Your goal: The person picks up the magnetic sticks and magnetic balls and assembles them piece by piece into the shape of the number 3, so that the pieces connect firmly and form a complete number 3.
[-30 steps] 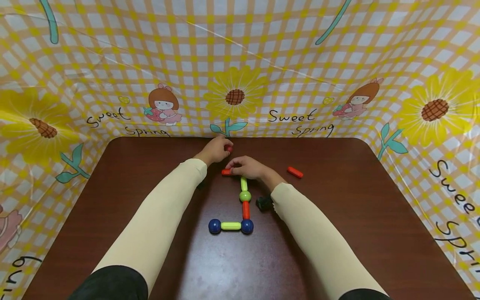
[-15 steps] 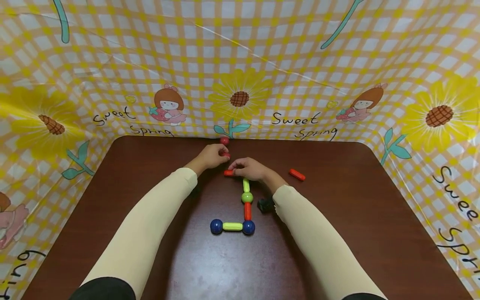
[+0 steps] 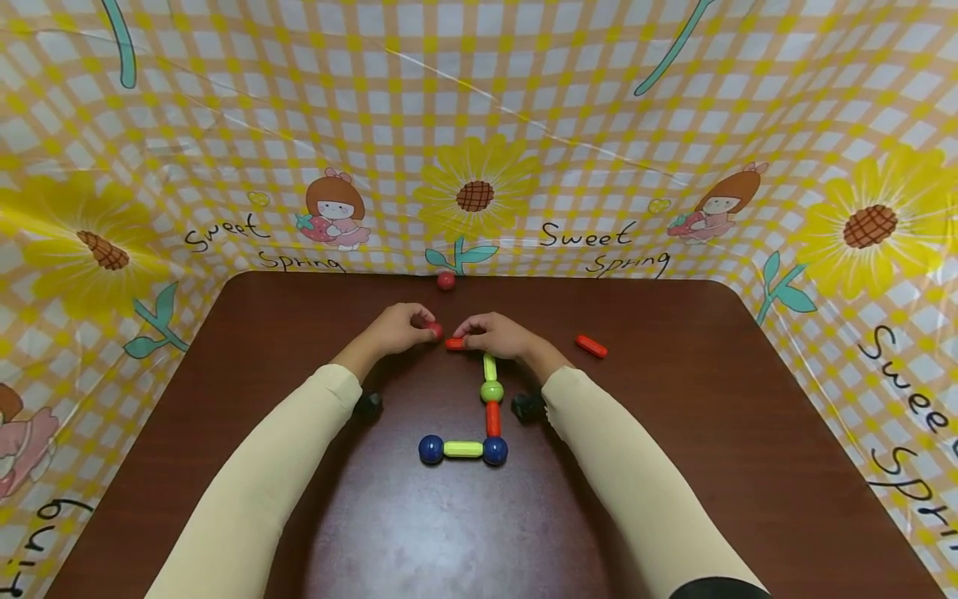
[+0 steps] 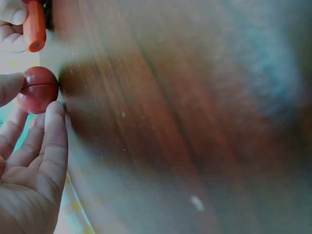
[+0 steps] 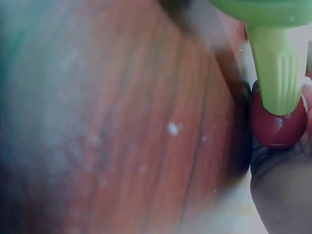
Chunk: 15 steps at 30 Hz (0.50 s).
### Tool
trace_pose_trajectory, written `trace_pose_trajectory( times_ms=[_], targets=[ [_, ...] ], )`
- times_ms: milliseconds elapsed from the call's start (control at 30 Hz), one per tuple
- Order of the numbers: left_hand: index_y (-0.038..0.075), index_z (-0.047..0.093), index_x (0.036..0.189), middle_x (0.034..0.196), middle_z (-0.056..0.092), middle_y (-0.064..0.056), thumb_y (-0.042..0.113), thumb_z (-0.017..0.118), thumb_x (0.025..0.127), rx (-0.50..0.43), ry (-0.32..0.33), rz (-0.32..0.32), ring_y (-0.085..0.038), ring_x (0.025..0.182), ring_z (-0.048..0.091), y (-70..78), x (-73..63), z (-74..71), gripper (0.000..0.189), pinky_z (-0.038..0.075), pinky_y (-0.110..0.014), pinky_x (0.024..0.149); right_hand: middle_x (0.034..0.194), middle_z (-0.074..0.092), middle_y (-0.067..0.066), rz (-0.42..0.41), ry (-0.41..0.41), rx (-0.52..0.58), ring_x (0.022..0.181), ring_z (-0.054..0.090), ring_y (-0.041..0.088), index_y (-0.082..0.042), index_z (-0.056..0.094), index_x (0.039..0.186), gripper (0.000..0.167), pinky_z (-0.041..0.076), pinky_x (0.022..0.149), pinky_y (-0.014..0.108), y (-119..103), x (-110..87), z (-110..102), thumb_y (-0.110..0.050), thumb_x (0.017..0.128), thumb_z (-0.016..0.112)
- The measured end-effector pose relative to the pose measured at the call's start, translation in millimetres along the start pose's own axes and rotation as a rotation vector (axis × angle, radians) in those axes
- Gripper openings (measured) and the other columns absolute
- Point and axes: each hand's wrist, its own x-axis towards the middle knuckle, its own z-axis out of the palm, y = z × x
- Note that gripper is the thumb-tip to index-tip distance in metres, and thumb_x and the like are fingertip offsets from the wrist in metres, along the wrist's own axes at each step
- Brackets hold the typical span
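Observation:
Thumb and fingertips of my left hand [image 3: 397,330] pinch a red ball [image 4: 39,90], just left of the right hand's work. My right hand [image 3: 497,335] pinches a short red toy rod [image 3: 454,344] near its right end, so its free end points at that ball with a small gap between. Another red ball [image 5: 279,124] sits under the right hand, hidden in the head view. A lime rod [image 3: 490,367] joins it to a green ball [image 3: 491,392]. From there a red rod [image 3: 492,418], a blue ball [image 3: 495,450], a lime rod [image 3: 462,449] and a second blue ball [image 3: 431,449] follow.
A loose red ball [image 3: 446,281] lies at the table's back edge. Right of the hands lies a loose red rod [image 3: 591,346]. Checked cloth [image 3: 479,108] hangs behind and beside the brown table [image 3: 674,416]. Dark wrist cameras [image 3: 528,408] sit beneath the wrists.
My left hand has come from the table's back edge toward me and slightly left, carrying a red ball; another red ball behind it has come into view. The right hand stays nearly still.

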Motion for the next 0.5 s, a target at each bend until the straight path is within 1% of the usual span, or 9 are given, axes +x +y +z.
trace_pose_trajectory(
  times_ms=[67,200,333,500],
  targets=[
    [0.008,0.065,0.113,0.111,0.065,-0.008,0.027,0.073,0.091,-0.008,-0.009,-0.012,-0.023,0.094,0.058,-1.1,-2.3,0.8,0.031,0.048,-0.035,0.083,0.102,0.066,0.002,0.001,-0.001,0.001,0.085,0.052,0.018,-0.011,0.071,0.116,0.022,0.042,0.075,0.030,0,-0.4,0,-0.016,0.097,0.061],
    [0.007,0.065,0.112,0.109,0.065,-0.008,0.026,0.074,0.090,-0.027,-0.004,-0.014,-0.022,0.091,0.058,-1.1,-6.5,2.6,0.030,0.048,-0.034,0.079,0.102,0.066,0.003,0.001,-0.003,0.011,0.083,0.052,0.018,-0.011,0.070,0.116,0.022,0.042,0.073,0.029,1,-0.5,0,-0.016,0.097,0.060],
    [0.006,0.065,0.111,0.107,0.065,-0.008,0.026,0.074,0.089,-0.049,0.004,-0.021,-0.021,0.087,0.059,0.9,-9.7,3.9,0.031,0.049,-0.032,0.076,0.099,0.066,0.003,0.008,-0.001,0.036,0.078,0.051,0.018,-0.010,0.070,0.116,0.021,0.042,0.069,0.029,1,-0.1,1,-0.014,0.097,0.060],
    [0.005,0.064,0.110,0.102,0.065,-0.008,0.022,0.074,0.090,-0.104,-0.003,-0.044,-0.020,0.083,0.060,1.9,-12.2,5.9,0.028,0.050,-0.031,0.071,0.098,0.065,0.003,0.007,-0.001,0.063,0.079,0.050,0.017,-0.009,0.070,0.116,0.022,0.042,0.069,0.028,2,0.8,1,-0.012,0.097,0.060]
  ],
)
